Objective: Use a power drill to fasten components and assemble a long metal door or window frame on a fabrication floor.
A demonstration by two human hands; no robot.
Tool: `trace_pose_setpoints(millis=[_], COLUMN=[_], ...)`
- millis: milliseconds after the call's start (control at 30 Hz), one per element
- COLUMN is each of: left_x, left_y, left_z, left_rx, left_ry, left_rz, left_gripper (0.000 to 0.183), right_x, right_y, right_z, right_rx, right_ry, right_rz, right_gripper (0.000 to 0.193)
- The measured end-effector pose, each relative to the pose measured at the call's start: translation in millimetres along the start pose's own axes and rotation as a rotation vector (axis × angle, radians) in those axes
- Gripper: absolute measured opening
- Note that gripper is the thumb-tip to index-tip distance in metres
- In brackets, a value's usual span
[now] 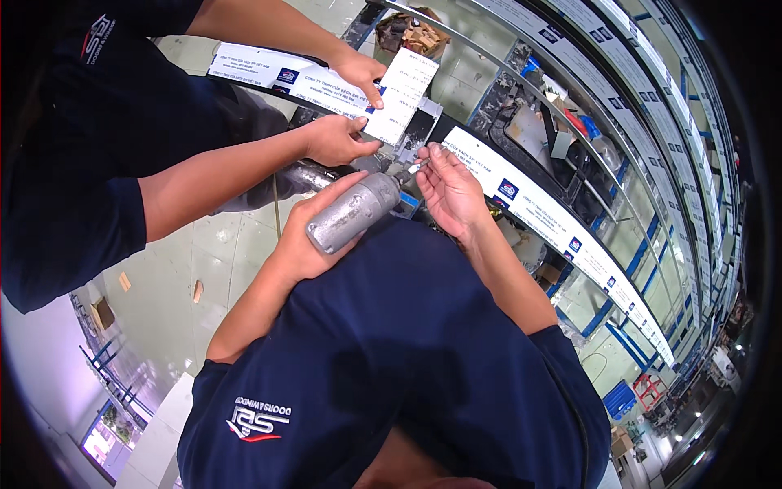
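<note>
My left hand (303, 244) is wrapped round a scuffed grey power drill (354, 213), its nose pointing away from me to the upper right. Just past the nose, my right hand (450, 189) has thumb and forefinger pinched together; the small thing at their tips is too small to name. Beyond them, a person on the left steadies a short white-filmed profile piece (399, 98) with one hand (358, 75) at its far side and the other hand (338, 140) at its near end. That piece lies across a long white-filmed profile (521, 196), beside a grey metal block (419, 126).
Long film-covered profiles (643, 90) run in curved rows at the right over a blue rack (599, 318). A box of scraps (414, 37) stands at the far side. Tools and loose parts (562, 122) lie between the rails. Wood scraps (198, 291) lie on the tiled floor.
</note>
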State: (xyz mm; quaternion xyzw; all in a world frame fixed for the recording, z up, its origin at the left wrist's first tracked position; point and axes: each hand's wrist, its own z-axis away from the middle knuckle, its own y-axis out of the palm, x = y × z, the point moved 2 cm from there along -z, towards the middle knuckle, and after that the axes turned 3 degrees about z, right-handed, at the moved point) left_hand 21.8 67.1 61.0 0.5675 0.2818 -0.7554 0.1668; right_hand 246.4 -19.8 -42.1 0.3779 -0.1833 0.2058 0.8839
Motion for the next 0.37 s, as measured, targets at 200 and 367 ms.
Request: trace_pose_setpoints(millis=[200,367], left_x=[-7.2,-19.7], left_y=[-1.3,-12.4], left_z=[-6.2,-33.1], left_rx=[-0.034,-0.042], left_ry=[0.012,-0.009], left_rz=[-0.175,-0.332], left_gripper=[0.067,0.066], right_x=[-6.5,-9.8], right_y=[3.5,12.5], right_z=[-8.2,-43.8], right_rx=[0.02,0.031], right_ry=[0.091,0.136], right_rz=[-0.035,-0.128], right_gripper=[0.025,0.028])
